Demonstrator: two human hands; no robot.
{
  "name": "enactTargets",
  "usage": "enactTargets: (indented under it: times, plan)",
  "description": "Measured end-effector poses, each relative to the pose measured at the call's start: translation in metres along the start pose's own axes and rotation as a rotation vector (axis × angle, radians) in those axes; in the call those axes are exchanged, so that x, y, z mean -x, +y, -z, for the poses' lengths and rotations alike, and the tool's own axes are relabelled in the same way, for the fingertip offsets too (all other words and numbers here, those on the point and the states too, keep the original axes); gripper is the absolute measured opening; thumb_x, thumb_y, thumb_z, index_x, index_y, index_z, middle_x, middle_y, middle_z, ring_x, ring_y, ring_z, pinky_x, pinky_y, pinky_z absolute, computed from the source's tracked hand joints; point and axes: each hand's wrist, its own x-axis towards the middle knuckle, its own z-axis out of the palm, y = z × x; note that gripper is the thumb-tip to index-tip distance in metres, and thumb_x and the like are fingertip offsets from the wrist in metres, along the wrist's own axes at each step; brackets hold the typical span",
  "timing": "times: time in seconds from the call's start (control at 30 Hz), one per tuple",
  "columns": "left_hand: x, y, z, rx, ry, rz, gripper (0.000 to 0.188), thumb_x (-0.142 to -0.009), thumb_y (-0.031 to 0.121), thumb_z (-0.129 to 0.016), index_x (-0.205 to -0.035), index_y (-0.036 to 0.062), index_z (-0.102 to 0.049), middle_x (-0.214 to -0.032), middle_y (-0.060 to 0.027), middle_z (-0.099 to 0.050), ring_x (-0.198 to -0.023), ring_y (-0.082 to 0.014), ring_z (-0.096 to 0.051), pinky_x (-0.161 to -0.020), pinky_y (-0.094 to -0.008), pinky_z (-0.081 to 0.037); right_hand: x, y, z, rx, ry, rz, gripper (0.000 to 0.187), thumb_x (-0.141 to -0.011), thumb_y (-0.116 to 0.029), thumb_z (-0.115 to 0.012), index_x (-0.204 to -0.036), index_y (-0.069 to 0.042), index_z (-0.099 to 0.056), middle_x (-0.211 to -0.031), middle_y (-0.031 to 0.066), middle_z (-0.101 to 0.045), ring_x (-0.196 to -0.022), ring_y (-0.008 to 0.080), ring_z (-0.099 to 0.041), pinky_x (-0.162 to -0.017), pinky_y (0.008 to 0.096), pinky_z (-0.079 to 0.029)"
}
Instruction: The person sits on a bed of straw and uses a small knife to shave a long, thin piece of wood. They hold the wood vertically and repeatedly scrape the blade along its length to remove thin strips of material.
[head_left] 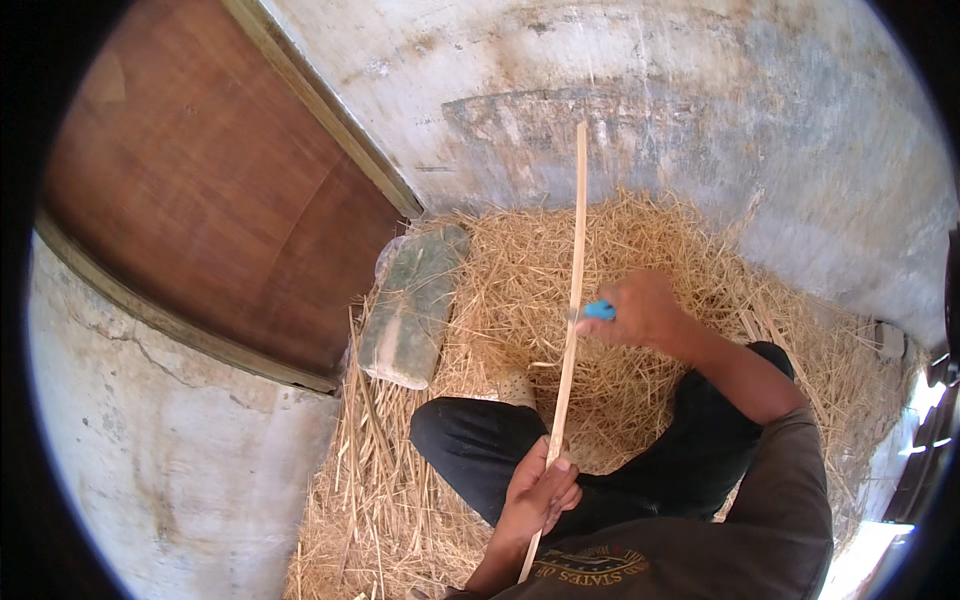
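Observation:
A long, pale bamboo strip (569, 370) runs from my lap up toward the wall, bending slightly. Close to its lower end, my left hand (540, 492) grips it, with fingers wrapped round and the thumb on top. My right hand (640, 312) is closed on the blue handle of a small knife (599, 311). Its short grey blade, only partly visible, touches the strip near the middle. Between my bent legs (480, 445) lie curled shavings (610, 385). A pale, speckled object (516, 388) shows beside my left knee, its kind unclear.
Straw-like shavings (530, 250) cover the floor. A worn green-grey block-shaped bundle (415, 305) lies left of me. Split strips (375, 470) are scattered below it. A brown wooden door (220, 180) and stained wall (680, 110) close in the space. A small grey block (889, 341) lies far right.

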Motion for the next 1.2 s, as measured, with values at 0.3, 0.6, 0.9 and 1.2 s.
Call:
enactTargets:
  times: [0.3, 0.6, 0.9, 1.2]
  plan:
    - [0.037, -0.021, 0.009, -0.107, -0.054, 0.123, 0.008, -0.101, 0.016, -0.043, -0.101, 0.0092, -0.038, -0.067, 0.0027, -0.032, -0.053, -0.0053, -0.028, -0.049, -0.0217, -0.027, -0.041, 0.102, 0.023, 0.237, -0.050, -0.417, 0.075, -0.082, -0.077, -0.040, -0.065, -0.009, -0.063, -0.051, 0.0022, -0.050, -0.047, 0.0166, -0.051, -0.045, 0.0333, -0.042]
    - [0.068, -0.043, 0.020, -0.546, -0.134, 0.272, 0.008, -0.100, 0.017, -0.048, -0.101, 0.0119, -0.043, -0.071, 0.0088, -0.036, -0.059, -0.0002, -0.033, -0.050, -0.0184, -0.027, -0.003, 0.239, 0.012, 0.041, 0.035, -1.067, 0.093, -0.080, -0.083, -0.030, -0.071, 0.003, -0.065, -0.070, 0.0165, -0.064, -0.069, 0.0282, -0.066, -0.063, 0.0435, -0.051]
    - [-0.005, 0.001, 0.026, -0.654, 0.277, -0.102, 0.013, -0.098, 0.018, -0.049, -0.092, 0.0073, -0.045, -0.064, 0.0056, -0.040, -0.053, -0.0017, -0.038, -0.047, -0.0187, -0.032, -0.001, 0.074, 0.015, -0.173, -0.252, -0.509, 0.081, -0.078, -0.081, -0.043, -0.052, -0.004, -0.049, -0.047, 0.0022, -0.037, -0.043, 0.0179, -0.038, -0.044, 0.0378, -0.034]
    - [-0.020, 0.009, 0.006, -0.481, 0.142, -0.190, 0.012, -0.099, 0.018, -0.049, -0.099, 0.0062, -0.046, -0.063, 0.0054, -0.040, -0.051, -0.0019, -0.037, -0.046, -0.0180, -0.031, 0.022, -0.038, 0.011, -0.109, -0.197, 0.003, 0.078, -0.075, -0.080, -0.046, -0.057, -0.006, -0.060, -0.047, 0.0124, -0.053, -0.042, 0.0291, -0.057, -0.041, 0.0406, -0.043]
